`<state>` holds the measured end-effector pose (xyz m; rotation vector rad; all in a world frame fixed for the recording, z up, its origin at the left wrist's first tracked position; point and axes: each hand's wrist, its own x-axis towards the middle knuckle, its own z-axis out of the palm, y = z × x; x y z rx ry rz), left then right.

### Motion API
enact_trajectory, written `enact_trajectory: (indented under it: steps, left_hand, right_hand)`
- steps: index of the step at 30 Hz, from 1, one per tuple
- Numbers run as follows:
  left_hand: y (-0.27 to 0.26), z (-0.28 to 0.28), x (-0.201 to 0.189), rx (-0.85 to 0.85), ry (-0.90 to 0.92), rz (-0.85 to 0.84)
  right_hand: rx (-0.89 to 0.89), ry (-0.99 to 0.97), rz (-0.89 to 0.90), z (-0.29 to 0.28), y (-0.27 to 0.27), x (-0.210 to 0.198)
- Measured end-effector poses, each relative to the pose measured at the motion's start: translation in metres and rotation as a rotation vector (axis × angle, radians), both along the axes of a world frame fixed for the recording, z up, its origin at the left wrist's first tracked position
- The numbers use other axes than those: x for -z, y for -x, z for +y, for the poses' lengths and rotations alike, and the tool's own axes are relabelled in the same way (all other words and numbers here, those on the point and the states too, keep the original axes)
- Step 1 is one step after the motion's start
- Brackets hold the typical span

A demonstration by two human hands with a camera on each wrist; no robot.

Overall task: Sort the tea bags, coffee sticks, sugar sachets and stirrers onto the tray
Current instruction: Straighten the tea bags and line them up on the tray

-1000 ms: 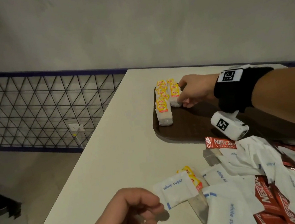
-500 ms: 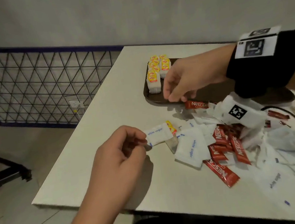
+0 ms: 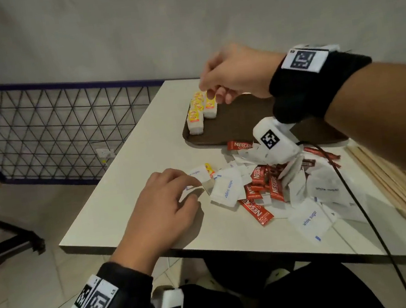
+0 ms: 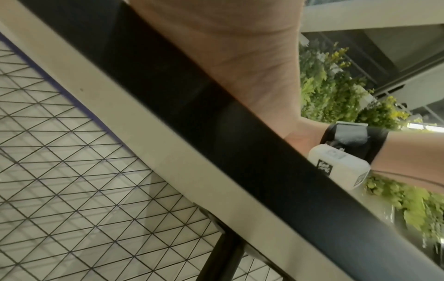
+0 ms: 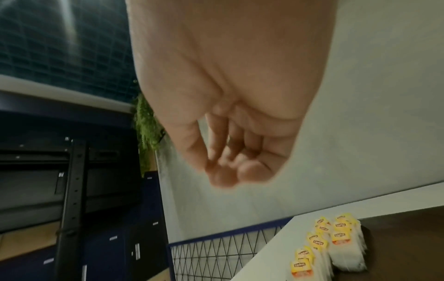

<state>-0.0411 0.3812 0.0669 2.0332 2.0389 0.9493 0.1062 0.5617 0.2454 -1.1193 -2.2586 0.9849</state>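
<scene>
A brown tray point(image 3: 231, 124) lies at the table's far side with two rows of yellow-tagged tea bags point(image 3: 196, 118) along its left end. My right hand point(image 3: 215, 93) hovers just above those tea bags point(image 5: 336, 245). Its fingers point(image 5: 228, 171) are loosely curled and hold nothing. A mixed pile sits in front of the tray: white sugar sachets point(image 3: 226, 186), red coffee sticks point(image 3: 260, 175) and one tea bag point(image 3: 210, 169). My left hand point(image 3: 193, 190) rests on the table at the pile's left edge, index finger and thumb pinching a sugar sachet point(image 3: 195, 174). The left wrist view hides the fingers.
Wooden stirrers point(image 3: 400, 188) lie bunched at the table's right side. A black cable point(image 3: 355, 199) runs across the pile toward the front edge point(image 3: 208, 250). A wire mesh railing point(image 3: 54, 136) stands left of the table. A coffee stick point(image 3: 240, 145) overlaps the tray's near rim.
My right hand left the tea bags on the tray, drew back toward the near rim, then rose above the rows. My left hand came down onto the sugar sachet.
</scene>
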Motion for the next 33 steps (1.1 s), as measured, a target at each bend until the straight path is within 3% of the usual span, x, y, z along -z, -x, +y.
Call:
enact_trajectory:
  steps: [4, 9, 15, 33]
  left_hand:
    - [-0.003, 0.001, 0.000, -0.033, 0.051, 0.100]
    - [-0.002, 0.001, -0.001, -0.133, 0.095, 0.174]
    - [-0.003, 0.002, -0.003, -0.234, 0.128, 0.141]
    - [-0.003, 0.001, -0.003, -0.252, 0.064, 0.081]
  right_hand:
    - [-0.056, 0.120, -0.548, -0.018, -0.007, 0.036]
    - [-0.107, 0.008, -0.797, -0.046, 0.010, 0.076]
    - [-0.080, -0.041, -0.789, -0.057, 0.017, 0.085]
    - [-0.084, 0.048, -0.642, -0.056, 0.021, 0.092]
